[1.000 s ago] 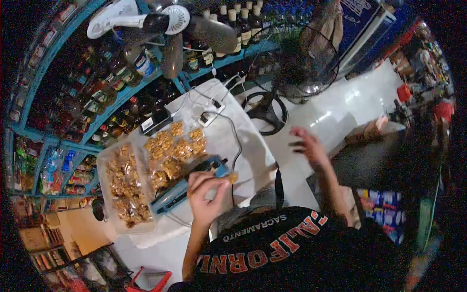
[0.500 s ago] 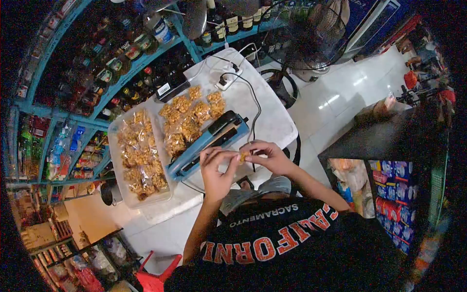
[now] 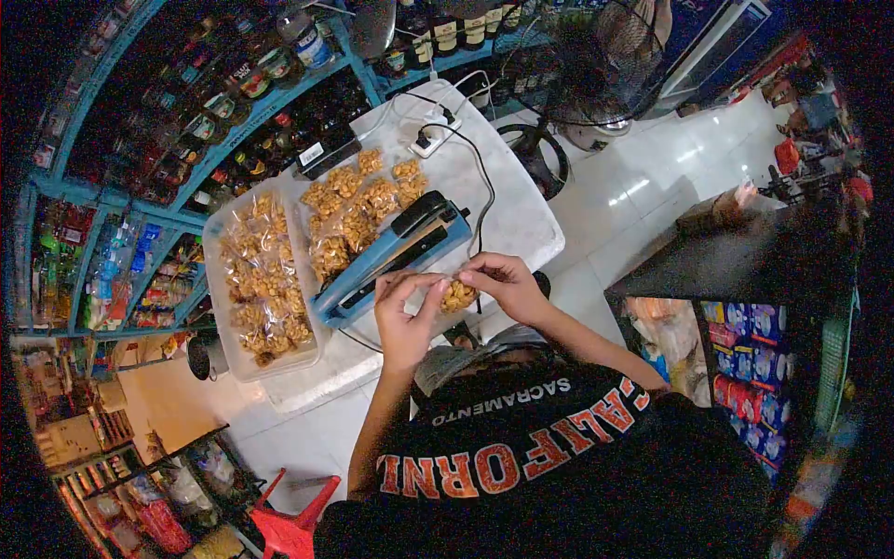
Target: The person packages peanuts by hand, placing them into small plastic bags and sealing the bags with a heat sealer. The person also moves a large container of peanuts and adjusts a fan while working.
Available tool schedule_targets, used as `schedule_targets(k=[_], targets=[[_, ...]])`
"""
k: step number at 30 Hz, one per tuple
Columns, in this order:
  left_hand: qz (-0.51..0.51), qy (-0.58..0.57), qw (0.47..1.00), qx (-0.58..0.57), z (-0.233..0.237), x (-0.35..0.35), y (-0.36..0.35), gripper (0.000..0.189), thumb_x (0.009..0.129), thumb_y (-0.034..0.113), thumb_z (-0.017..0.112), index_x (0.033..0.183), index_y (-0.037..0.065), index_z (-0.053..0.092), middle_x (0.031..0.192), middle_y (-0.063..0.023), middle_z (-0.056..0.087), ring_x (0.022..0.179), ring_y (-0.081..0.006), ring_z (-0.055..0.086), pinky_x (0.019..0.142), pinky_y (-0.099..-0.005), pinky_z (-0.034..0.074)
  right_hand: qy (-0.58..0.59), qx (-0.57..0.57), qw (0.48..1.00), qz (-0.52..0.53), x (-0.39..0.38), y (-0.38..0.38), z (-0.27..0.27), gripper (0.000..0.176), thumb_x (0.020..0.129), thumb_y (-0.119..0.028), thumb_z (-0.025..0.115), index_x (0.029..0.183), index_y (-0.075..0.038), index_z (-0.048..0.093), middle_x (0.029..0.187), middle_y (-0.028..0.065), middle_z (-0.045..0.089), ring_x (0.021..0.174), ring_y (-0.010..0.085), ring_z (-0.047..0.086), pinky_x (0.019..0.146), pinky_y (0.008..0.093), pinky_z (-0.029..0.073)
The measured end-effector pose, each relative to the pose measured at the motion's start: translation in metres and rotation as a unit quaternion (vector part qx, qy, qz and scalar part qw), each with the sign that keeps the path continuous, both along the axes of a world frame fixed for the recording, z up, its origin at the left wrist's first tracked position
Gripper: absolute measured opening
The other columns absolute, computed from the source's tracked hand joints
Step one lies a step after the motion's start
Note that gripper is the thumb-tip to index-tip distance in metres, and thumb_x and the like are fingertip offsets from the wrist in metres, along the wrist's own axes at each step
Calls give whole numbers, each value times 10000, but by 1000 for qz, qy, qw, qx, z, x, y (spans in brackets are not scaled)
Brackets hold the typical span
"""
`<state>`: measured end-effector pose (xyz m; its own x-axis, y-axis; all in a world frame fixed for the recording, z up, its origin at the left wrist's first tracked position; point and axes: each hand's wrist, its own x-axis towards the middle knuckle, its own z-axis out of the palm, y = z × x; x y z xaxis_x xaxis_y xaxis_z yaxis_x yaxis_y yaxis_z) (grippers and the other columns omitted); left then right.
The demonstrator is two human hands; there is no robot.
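Between my two hands hangs a small clear bag of golden-brown snack pieces [image 3: 458, 296]. My left hand [image 3: 407, 315] pinches one upper corner with thumb and finger. On the other upper corner, my right hand [image 3: 507, 285] is closed in a pinch. Just beyond my hands lies a blue bag sealer [image 3: 396, 264] with a black handle, set at a slant on the white table [image 3: 526, 219]. Filled snack bags [image 3: 358, 210] are heaped behind the sealer. To their left, a clear plastic tub [image 3: 310, 347] holds several more filled bags.
A white power strip [image 3: 435, 140] with black cords sits at the table's far end, near a black box [image 3: 328, 158]. Blue shelves [image 3: 251, 126] of bottles line the left and back. A fan [image 3: 587, 70] stands behind the table, and a red stool [image 3: 296, 517] at lower left.
The snack bag has come into fuller view below my fingertips, as my hands have risen slightly. The whole scene has shifted a little up and left with the camera.
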<state>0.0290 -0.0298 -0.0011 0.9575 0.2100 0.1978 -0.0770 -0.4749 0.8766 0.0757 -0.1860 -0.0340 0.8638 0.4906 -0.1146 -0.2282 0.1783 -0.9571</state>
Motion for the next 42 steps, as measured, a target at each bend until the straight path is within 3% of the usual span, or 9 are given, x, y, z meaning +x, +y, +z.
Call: schedule_targets(k=[16, 22, 25, 27, 33, 36, 39, 40, 42], targets=[[31, -4, 999, -27, 4, -7, 19, 105, 680, 86, 672, 783, 75, 650, 746, -25, 618, 787, -154, 486, 757, -281, 360, 29, -18, 999, -24, -8, 6, -4, 148, 794, -121, 591, 868, 4, 622, 819, 28, 616, 745, 70, 544, 685, 200, 429], [80, -55, 995, 8, 8, 39, 82, 98, 718, 76, 637, 814, 55, 641, 786, -48, 629, 773, -159, 529, 757, -269, 379, 48, -47, 997, -31, 0, 15, -55, 218, 783, -199, 611, 863, 3, 625, 762, 28, 614, 684, 78, 544, 622, 212, 443], [22, 36, 997, -66, -21, 74, 122, 85, 735, 73, 618, 811, 42, 642, 785, -58, 629, 758, -146, 553, 716, -260, 413, 60, -63, 993, -75, 9, 27, -80, 225, 773, -211, 618, 859, -3, 627, 739, 34, 611, 666, 84, 544, 605, 215, 443], [-72, 21, 976, 206, -28, 92, 135, 84, 737, 80, 621, 805, 37, 645, 783, -56, 632, 704, -126, 567, 670, -252, 436, 90, -72, 989, -97, 17, 37, -89, 231, 769, -218, 619, 859, -5, 628, 729, 40, 610, 663, 87, 545, 605, 218, 442], [-284, 222, 931, 61, -45, 135, 129, 143, 731, 74, 613, 864, 31, 642, 789, -58, 639, 714, -103, 564, 675, -253, 441, 15, -111, 983, -148, 35, 57, -97, 231, 758, -219, 623, 853, -9, 635, 713, 51, 614, 641, 105, 557, 594, 233, 445], [-290, 268, 909, 135, -56, 143, 116, 178, 742, 56, 588, 911, 14, 627, 817, -78, 641, 738, -107, 561, 688, -253, 441, 50, -105, 981, -156, 37, 59, -91, 219, 765, -212, 617, 856, -14, 635, 726, 57, 620, 646, 108, 562, 594, 232, 445], [-243, 374, 878, 174, -16, 138, 85, 203, 748, 40, 571, 944, 9, 615, 851, -97, 640, 744, -118, 563, 699, -255, 444, 65, -73, 981, -167, 39, 59, -92, 195, 766, -198, 614, 854, -25, 639, 722, 57, 624, 637, 105, 562, 587, 233, 447], [-297, 311, 884, 181, -29, 141, 92, 223, 746, 23, 557, 963, 13, 607, 864, -107, 637, 755, -121, 563, 712, -256, 442, 67, -74, 981, -169, 40, 59, -94, 195, 766, -198, 614, 854, -25, 639, 722, 57, 624, 637, 105, 562, 587, 233, 447], [-289, 355, 874, 163, -28, 144, 91, 225, 742, 22, 558, 961, 14, 607, 868, -110, 636, 768, -125, 564, 721, -259, 440, 4, -126, 979, -162, 42, 58, -97, 204, 755, -205, 622, 847, -24, 638, 716, 68, 628, 628, 116, 572, 587, 251, 454]])
